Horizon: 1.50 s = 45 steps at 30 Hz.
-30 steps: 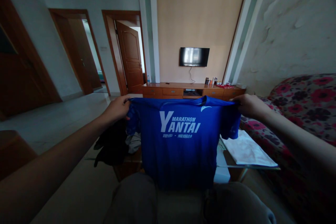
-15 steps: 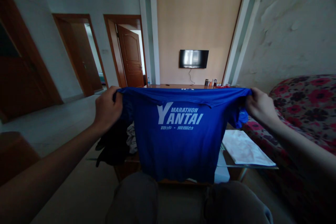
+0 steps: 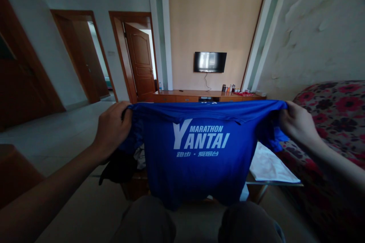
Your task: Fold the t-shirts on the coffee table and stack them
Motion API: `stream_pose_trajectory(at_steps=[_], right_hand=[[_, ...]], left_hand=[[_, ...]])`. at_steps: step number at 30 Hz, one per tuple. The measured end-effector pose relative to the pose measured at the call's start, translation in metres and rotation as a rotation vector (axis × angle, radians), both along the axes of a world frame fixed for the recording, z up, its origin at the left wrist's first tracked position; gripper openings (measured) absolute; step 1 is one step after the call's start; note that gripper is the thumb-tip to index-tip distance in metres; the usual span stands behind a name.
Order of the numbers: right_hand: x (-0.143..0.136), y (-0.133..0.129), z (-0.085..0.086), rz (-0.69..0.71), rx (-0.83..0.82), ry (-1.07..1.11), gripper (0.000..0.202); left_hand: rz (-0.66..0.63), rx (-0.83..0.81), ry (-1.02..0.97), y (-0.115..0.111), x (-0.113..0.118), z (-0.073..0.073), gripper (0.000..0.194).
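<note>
A blue T-shirt (image 3: 199, 174) with white "Marathon Yantai" lettering hangs spread out before me, its lettered side toward me. My left hand (image 3: 114, 127) is closed on one shoulder of it, and my right hand (image 3: 298, 121) grips the other shoulder. The top edge runs nearly level between them, while the sleeves droop beside each hand. Behind the shirt on the right, a folded white cloth (image 3: 272, 165) lies on a glass-topped table (image 3: 256, 183). Dark clothing (image 3: 118, 169) is heaped on the left side, partly covered by the shirt.
My knees (image 3: 151, 220) are just below the shirt's hem. A flowered sofa (image 3: 336, 106) flanks the table on the right. Farther off, a low wooden cabinet (image 3: 168, 98) carries bottles and small items beneath a wall television (image 3: 210, 62).
Both hands have come down a little and moved farther apart, stretching the shirt wider. The shirt hangs lower and looks larger, and more of the cabinet shows above it.
</note>
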State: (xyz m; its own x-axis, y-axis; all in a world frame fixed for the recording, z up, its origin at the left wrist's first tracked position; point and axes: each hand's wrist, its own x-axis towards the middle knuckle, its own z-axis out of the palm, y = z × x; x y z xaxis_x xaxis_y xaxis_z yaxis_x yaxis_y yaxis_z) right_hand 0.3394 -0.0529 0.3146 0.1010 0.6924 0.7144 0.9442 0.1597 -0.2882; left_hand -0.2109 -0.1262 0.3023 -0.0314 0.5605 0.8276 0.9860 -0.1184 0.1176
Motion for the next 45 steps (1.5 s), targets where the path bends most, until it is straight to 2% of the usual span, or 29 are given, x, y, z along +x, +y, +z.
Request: stream_pose_trajectory(at_steps=[5, 8, 11, 14, 18, 21, 24, 27, 31, 33, 35, 37, 39, 41, 43, 45], right_hand=[[-0.004, 0.055, -0.023, 0.006, -0.079, 0.012, 0.021], [-0.009, 0.099, -0.044, -0.012, -0.148, 0.008, 0.026], [-0.015, 0.146, -0.072, -0.072, -0.237, 0.004, 0.034], [-0.019, 0.196, -0.105, -0.151, -0.308, 0.032, 0.039], [-0.020, 0.262, -0.156, -0.210, -0.417, 0.072, 0.045], [-0.019, 0.308, -0.197, -0.238, -0.510, 0.090, 0.050], [-0.019, 0.347, -0.238, -0.258, -0.609, 0.088, 0.054], [-0.022, 0.378, -0.277, -0.262, -0.699, 0.072, 0.058], [-0.028, 0.406, -0.324, -0.261, -0.769, 0.071, 0.063], [-0.032, 0.415, -0.343, -0.257, -0.797, 0.066, 0.064], [-0.037, 0.418, -0.359, -0.251, -0.818, 0.063, 0.062], [-0.043, 0.415, -0.367, -0.266, -0.796, 0.041, 0.061], [-0.050, 0.408, -0.368, -0.280, -0.670, -0.056, 0.065], [-0.057, 0.398, -0.363, -0.182, -0.499, -0.213, 0.064], [-0.064, 0.387, -0.357, 0.111, -0.454, -0.355, 0.045], [-0.071, 0.380, -0.356, 0.465, -0.548, -0.410, 0.028]], left_hand=[[-0.017, -0.109, 0.013, 0.052, -0.005, -0.027, 0.026], [0.001, -0.171, -0.003, 0.100, -0.007, -0.049, 0.026], [0.030, -0.215, 0.005, 0.159, -0.005, -0.076, 0.027], [0.061, -0.245, 0.013, 0.224, 0.000, -0.111, 0.026], [0.067, -0.324, -0.008, 0.306, 0.008, -0.166, 0.028], [0.082, -0.401, -0.026, 0.355, 0.013, -0.210, 0.030], [0.151, -0.502, -0.014, 0.391, 0.016, -0.251, 0.033], [0.214, -0.602, 0.010, 0.416, 0.020, -0.288, 0.035], [0.279, -0.682, 0.049, 0.436, 0.025, -0.333, 0.036], [0.301, -0.716, 0.080, 0.441, 0.026, -0.352, 0.036], [0.307, -0.731, 0.111, 0.444, 0.028, -0.364, 0.035], [0.307, -0.690, 0.148, 0.444, 0.031, -0.368, 0.035], [0.280, -0.606, 0.201, 0.442, 0.036, -0.364, 0.036], [0.178, -0.539, 0.260, 0.439, 0.044, -0.356, 0.036], [-0.027, -0.560, 0.305, 0.433, 0.053, -0.349, 0.027], [-0.292, -0.649, 0.331, 0.426, 0.063, -0.347, 0.025]])
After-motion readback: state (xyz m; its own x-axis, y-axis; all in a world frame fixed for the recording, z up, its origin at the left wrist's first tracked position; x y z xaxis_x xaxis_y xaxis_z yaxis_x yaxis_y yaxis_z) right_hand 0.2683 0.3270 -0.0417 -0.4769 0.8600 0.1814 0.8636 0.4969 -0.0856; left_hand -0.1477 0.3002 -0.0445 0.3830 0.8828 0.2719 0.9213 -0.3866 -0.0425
